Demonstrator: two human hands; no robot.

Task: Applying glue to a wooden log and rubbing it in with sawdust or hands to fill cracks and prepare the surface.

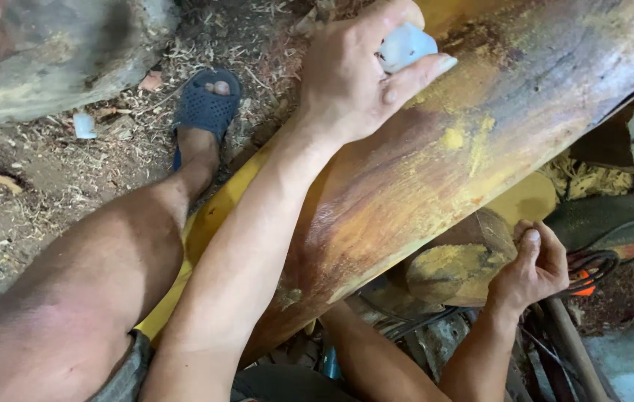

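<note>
— So, what is the left hand [354,74] doing?
— It is gripping a small white block [405,45] in closed fingers, pressing on the far part of the big wooden log [481,141].
— And the right hand [529,268]?
— It is lying curled, holding nothing, against a round log end [455,260], near right.

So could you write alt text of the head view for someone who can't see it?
The left hand presses a small white block against a big, smooth orange-brown wooden log, while the right hand rests by a cut yellow log end. A blue slipper stands among wood shavings.
</note>
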